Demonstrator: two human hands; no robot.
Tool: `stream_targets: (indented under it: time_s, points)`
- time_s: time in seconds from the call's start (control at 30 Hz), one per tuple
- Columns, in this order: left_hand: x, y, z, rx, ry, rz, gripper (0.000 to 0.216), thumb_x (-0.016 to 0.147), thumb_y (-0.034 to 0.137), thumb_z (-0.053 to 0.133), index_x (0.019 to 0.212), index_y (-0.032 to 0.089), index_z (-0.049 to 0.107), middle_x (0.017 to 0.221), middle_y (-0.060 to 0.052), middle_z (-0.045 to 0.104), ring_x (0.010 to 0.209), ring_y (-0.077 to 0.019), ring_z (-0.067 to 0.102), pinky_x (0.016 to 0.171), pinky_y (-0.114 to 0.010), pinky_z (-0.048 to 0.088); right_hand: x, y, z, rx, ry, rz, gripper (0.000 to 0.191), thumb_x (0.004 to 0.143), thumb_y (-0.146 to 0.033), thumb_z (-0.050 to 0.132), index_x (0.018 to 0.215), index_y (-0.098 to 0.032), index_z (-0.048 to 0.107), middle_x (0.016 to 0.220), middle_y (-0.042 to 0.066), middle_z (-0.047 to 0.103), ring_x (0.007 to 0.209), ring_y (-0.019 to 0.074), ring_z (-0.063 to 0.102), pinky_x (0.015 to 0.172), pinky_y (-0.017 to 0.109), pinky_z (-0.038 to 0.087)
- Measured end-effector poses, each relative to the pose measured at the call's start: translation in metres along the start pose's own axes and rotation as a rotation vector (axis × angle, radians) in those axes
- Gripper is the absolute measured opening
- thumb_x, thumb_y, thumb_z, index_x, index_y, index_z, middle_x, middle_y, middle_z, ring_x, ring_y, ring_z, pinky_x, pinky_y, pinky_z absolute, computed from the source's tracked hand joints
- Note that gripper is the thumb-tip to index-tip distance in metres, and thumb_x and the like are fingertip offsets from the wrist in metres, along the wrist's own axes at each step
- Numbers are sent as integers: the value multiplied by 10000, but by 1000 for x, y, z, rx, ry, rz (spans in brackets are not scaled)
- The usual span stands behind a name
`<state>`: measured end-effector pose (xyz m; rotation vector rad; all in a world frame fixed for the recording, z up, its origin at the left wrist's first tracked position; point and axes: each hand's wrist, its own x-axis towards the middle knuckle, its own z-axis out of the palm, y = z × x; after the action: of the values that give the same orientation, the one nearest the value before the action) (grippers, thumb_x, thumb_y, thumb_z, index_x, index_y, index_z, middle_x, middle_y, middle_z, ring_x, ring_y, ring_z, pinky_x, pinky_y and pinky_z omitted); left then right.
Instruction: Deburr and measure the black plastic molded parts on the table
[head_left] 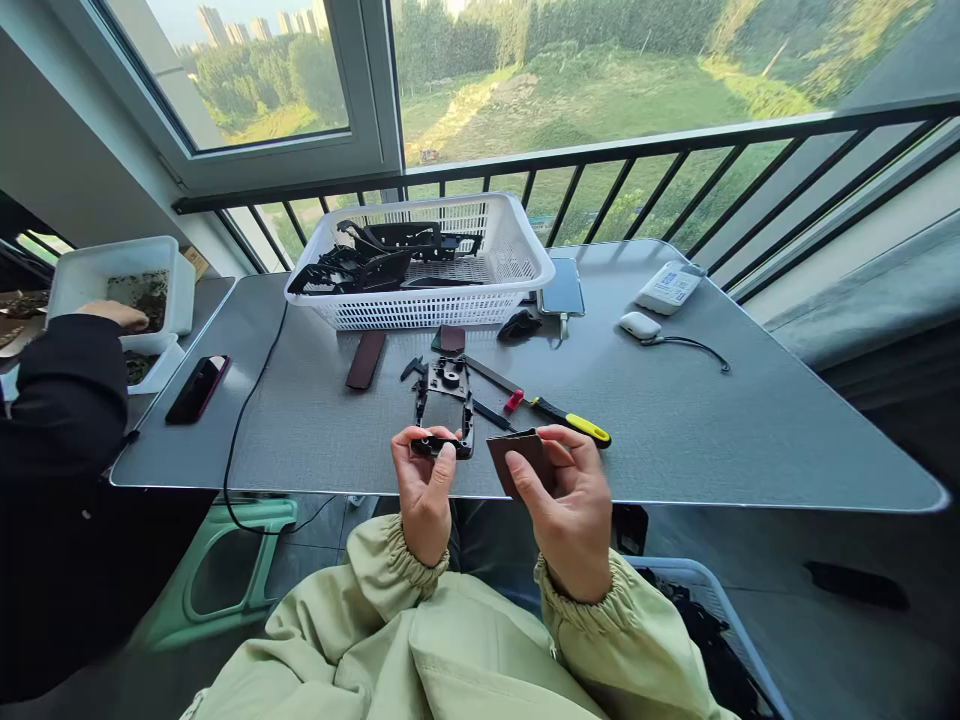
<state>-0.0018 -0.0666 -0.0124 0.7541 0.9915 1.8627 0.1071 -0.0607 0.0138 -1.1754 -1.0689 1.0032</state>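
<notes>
Between the thumb and fingers of my left hand [426, 500], the near end of a black molded plastic frame [450, 378] is gripped at the table's front edge. My right hand [574, 515] pinches a folded brown sheet that looks like sandpaper [504, 462], thumb on its face. The sheet is just right of the frame and apart from it. Beyond my right hand lies a long tool with a black-and-yellow handle [574, 420] and a red piece [514, 401] on it. A brown strip [366, 360] and a small brown-and-green piece [450, 340] lie past the frame.
A white basket [450, 312] of black plastic parts stands at the back. A phone [198, 390] and black cable [259, 390] are left; another phone [561, 288], a white box [669, 287] and a white case [640, 325] right. A co-worker's hand [116, 315] reaches into a tub.
</notes>
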Motion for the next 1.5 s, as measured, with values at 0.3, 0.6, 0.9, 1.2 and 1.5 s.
stream_targets:
  time_s: [0.3,0.6,0.9,1.2,1.5]
  points:
    - [2,5,7,-138,105,-91,401,701,338,791,881,248,444,765,74,602,744,-70,644,859,-255,530,-8,4,12,95,-113,124,368,744,-368,713,984,-236,467,763,-17,641,592,133,624,477,230,535]
    - [0,6,8,-149,91,-164,436,679,368,802,883,247,435,756,72,589,744,-82,653,810,-243,540,-7,-3,14,162,-155,171,418,754,-422,704,1019,-246,434,782,-18,658,444,102,577,381,220,520]
    - [2,8,8,-170,117,-183,448,676,368,803,893,257,428,769,72,581,752,-83,652,771,-216,531,-10,-4,13,135,-180,186,388,755,-387,701,994,-254,426,753,-45,619,435,103,574,375,224,523]
    - [0,7,7,-181,61,-239,447,692,383,785,910,267,412,771,86,571,751,-66,636,809,-207,519,-12,-3,14,150,-127,152,383,762,-371,699,1003,-253,425,757,-40,626,441,100,572,387,222,522]
    - [0,9,8,-209,86,-231,447,683,354,798,904,261,421,777,78,580,751,-76,648,787,-213,527,-12,-3,17,127,-127,147,340,765,-339,683,980,-253,434,744,-47,614,445,105,582,393,230,525]
